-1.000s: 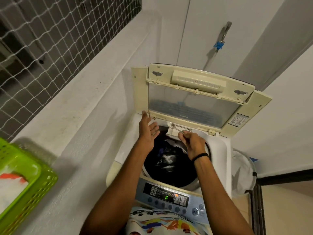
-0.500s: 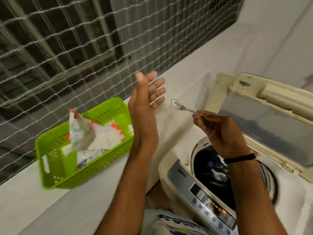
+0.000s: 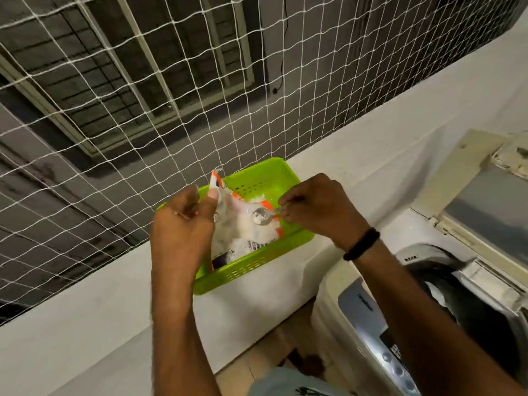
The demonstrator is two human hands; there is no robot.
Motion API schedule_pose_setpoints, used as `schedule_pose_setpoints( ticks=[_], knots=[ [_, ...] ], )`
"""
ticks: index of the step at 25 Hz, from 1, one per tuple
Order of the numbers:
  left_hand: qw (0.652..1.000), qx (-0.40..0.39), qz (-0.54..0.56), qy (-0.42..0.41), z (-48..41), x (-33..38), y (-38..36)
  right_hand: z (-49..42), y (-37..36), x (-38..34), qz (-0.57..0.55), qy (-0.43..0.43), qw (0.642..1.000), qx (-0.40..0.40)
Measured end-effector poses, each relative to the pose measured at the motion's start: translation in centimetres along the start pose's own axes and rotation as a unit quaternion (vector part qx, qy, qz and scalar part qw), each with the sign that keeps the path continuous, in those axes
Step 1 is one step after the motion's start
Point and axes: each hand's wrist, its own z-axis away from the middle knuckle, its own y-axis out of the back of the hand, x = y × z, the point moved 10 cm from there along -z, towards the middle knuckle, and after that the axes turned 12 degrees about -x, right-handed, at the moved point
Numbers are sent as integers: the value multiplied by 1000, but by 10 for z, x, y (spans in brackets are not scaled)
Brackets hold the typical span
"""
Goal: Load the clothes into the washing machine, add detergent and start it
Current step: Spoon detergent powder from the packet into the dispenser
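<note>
— What does your left hand have?
— My left hand [image 3: 183, 227] is curled. Its thumb and fingers pinch the top edge of the detergent packet [image 3: 240, 235] and hold the mouth up and open. The packet stands in the green basket [image 3: 265, 167], just beyond my knuckles.
— And the right?
— My right hand [image 3: 320, 210] is closed on the handle of a spoon [image 3: 260, 217], pinched between thumb and fingertips. The bowl points toward my left hand and sits in the packet's mouth, over the white powder. I cannot tell whether it touches the powder.
— Where is the machine?
— The washing machine [image 3: 368, 318] is below my right forearm, to its right. Its lid [image 3: 483, 212] is raised further out on that side, and the drum [image 3: 480, 315] is dark beside my elbow.
— What else is near?
— The basket rests on a white ledge [image 3: 85, 310] under both hands, with netting [image 3: 143, 110] stretched beyond them. A black band [image 3: 361, 244] circles my right wrist
</note>
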Motion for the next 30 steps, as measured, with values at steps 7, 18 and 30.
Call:
schedule_pose_setpoints(
  ticks=[7,18,30],
  knots=[
    [984,-124,-93,93,-19,-55,-14,-45,-46,-18,52,-45,997,-35],
    [988,-120,-62,81,-25,-57,-9,-28,-80,-8,-168,-158,952,-202],
    [992,-114,-44,19,-24,-37,-2,0,-26,-12,-305,-136,937,-101]
  ],
)
